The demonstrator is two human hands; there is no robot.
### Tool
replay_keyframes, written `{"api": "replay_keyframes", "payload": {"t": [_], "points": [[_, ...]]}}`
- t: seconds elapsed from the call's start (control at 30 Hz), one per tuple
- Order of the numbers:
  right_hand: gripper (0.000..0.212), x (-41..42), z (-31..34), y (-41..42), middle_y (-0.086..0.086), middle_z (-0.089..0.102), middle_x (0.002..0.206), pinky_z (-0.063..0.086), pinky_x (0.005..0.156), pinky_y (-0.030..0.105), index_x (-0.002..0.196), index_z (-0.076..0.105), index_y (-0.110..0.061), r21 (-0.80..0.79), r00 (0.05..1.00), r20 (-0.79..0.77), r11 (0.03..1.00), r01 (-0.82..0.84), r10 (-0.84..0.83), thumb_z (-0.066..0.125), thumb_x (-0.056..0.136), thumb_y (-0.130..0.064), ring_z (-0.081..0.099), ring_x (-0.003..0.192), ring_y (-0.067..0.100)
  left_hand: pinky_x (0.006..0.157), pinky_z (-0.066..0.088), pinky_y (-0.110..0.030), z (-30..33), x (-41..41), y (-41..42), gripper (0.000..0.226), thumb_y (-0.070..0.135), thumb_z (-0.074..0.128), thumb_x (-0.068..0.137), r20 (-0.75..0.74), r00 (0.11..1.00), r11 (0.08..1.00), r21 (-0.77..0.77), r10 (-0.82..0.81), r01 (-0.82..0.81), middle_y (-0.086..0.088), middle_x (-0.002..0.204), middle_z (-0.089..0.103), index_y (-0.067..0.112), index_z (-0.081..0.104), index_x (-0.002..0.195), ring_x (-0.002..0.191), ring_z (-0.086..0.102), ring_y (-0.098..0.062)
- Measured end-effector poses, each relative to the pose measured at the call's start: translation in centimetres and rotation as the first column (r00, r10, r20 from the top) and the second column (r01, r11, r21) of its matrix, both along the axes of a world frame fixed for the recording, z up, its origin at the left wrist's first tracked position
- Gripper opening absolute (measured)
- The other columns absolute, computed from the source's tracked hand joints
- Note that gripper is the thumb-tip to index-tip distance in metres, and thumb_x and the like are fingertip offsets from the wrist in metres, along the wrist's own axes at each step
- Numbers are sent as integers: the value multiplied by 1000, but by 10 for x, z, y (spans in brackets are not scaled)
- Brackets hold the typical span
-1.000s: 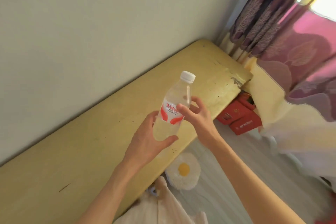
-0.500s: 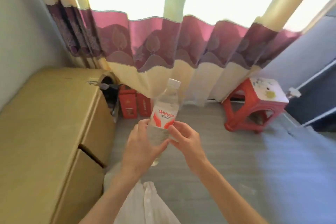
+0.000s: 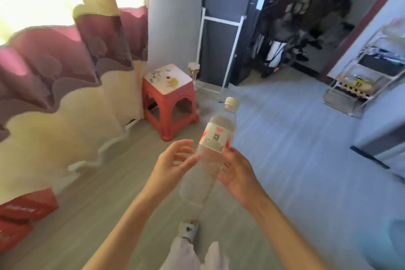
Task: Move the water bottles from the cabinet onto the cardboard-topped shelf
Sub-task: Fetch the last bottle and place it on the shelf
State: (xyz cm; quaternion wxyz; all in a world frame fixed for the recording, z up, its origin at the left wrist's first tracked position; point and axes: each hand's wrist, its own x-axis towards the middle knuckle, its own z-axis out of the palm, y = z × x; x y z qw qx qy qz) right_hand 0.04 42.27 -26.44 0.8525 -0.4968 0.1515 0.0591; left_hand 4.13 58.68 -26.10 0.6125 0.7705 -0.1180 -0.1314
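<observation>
A clear water bottle (image 3: 208, 155) with a white cap and a red-and-white label tilts to the right in front of me, above the floor. My right hand (image 3: 238, 173) grips its middle from the right side. My left hand (image 3: 173, 162) is just left of the bottle with fingers spread, its fingertips at or near the plastic. The yellow cabinet is out of view. A white wire shelf rack (image 3: 359, 76) stands at the far right; I cannot tell whether it has a cardboard top.
A red plastic stool (image 3: 168, 98) stands by the curtain (image 3: 65, 68) ahead left. Red boxes (image 3: 24, 215) lie on the floor at lower left. A dark screen on a white frame (image 3: 219, 46) and a cluttered doorway are ahead. My feet and trouser legs (image 3: 188, 245) show below.
My view has swung right from the yellow cabinet, past the curtain, to the room. The bottle has passed from my left hand's grip to my right hand; my left fingers have spread.
</observation>
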Motion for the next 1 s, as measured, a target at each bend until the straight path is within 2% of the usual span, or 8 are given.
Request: {"api": "replay_keyframes", "payload": {"t": [0.07,0.2,0.3,0.43,0.53,0.6,0.7,1.0], "points": [[61,18,-1,-46,10,69,102,55,69,34,110,58,-9,4,997,20,997,81,-81,79,63,-43,67,94,21,77,46,-14,-6,30,-49,33,37,60,84,-42,985,986,0,-169,169,4,105,66,21,59,113,88,61,0],[33,70,-3,-143,5,69,97,53,67,31,101,58,-15,-75,974,6,971,228,-228,67,74,-30,68,88,19,71,40,-6,-14,96,-150,28,21,44,92,-28,921,921,-13,-389,388,25,92,67,20,56,117,83,56,13],[35,111,-1,-217,8,68,104,53,75,33,103,60,-17,-145,959,-4,949,281,-285,65,73,-34,66,98,19,81,47,-19,-11,147,-228,31,25,59,87,-67,862,865,-59,-502,499,6,102,71,18,57,117,93,63,-5],[38,146,12,-323,3,65,116,51,89,28,117,61,-16,-365,949,-39,888,279,-314,54,86,-39,61,109,12,81,52,-32,-10,202,-339,55,39,73,64,-178,823,842,-84,-539,533,-7,100,71,19,58,113,93,66,-22],[30,160,11,-397,7,64,114,53,87,33,116,60,-23,-512,899,-78,791,335,-431,53,90,-36,61,107,19,71,51,-19,-16,227,-425,40,34,77,68,-151,827,839,-32,-541,543,0,92,70,29,58,104,83,66,-9],[23,169,4,-442,8,65,110,54,85,37,111,58,-23,-516,835,-88,742,429,-543,53,90,-31,62,103,22,65,49,-12,-20,240,-483,33,19,74,75,-136,818,827,-17,-559,562,3,92,68,31,57,100,75,63,1],[24,185,0,-512,5,66,106,54,87,40,110,58,-18,-484,758,-86,692,535,-646,58,88,-28,64,97,19,67,49,-14,-28,259,-567,37,24,78,70,-136,795,803,4,-591,597,1,96,68,32,57,100,82,64,-8],[36,234,10,-774,0,65,104,53,88,38,108,56,-16,-461,728,-62,667,586,-683,71,78,-26,64,98,12,73,50,-19,-20,319,-830,52,39,71,60,-139,726,732,8,-673,681,5,102,65,25,54,107,90,63,-9]]}}
